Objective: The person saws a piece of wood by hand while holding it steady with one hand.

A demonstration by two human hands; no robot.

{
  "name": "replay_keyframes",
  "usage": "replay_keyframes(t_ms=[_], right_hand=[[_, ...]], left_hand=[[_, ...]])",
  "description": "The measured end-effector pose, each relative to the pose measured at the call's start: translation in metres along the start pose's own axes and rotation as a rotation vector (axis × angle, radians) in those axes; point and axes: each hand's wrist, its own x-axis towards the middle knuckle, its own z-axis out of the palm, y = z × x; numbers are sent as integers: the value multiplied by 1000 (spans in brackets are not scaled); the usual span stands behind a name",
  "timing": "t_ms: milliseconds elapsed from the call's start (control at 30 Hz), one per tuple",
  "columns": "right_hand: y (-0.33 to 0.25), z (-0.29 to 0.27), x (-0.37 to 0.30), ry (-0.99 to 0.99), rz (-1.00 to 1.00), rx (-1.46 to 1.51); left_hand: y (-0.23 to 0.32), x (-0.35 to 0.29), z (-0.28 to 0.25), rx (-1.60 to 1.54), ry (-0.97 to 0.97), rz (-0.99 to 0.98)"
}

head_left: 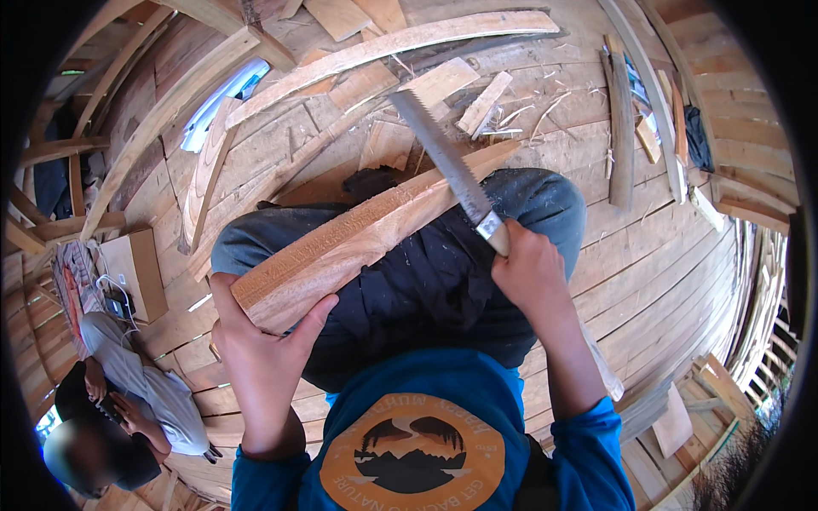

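Across my lap slants a thick wooden block (345,243), tapering toward its far right end. My left hand (266,341) grips its near left end, thumb on the side face and fingers behind it. In my right hand (530,266) is the pale handle of a handsaw (452,162). The saw's toothed blade points up and to the left, crossing over the narrow end of the block. Whether the blade touches the wood I cannot tell. A rough, saw-textured upper face and a smoother side face show on the block. Dark cloth (417,294) lies over my lap beneath it.
Ahead on the plank floor (656,247) lie a long curved board (400,41), several offcuts (484,102) and thin shavings. A person (128,400) sits at the lower left beside a cardboard box (135,274). Loose boards (673,422) lie at the lower right.
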Motion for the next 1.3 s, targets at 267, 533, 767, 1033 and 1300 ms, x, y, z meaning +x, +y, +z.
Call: replay_keyframes(t_ms=[267,533,767,1033,1300], right_hand=[[-15,-2,-21,-179,-73,352],[-3,-7,3,-202,-89,529],[-30,-13,-24,-77,-131,39],[-4,-5,-6,-28,-38,3],[-21,-5,-15,-28,-58,62]], left_hand=[[4,-4,-3,37,-40,-58],[-9,2,1,32,-14,-37],[3,8,1,64,30,8],[7,4,-1,73,-35,-65],[14,-1,-2,53,-65,-153]])
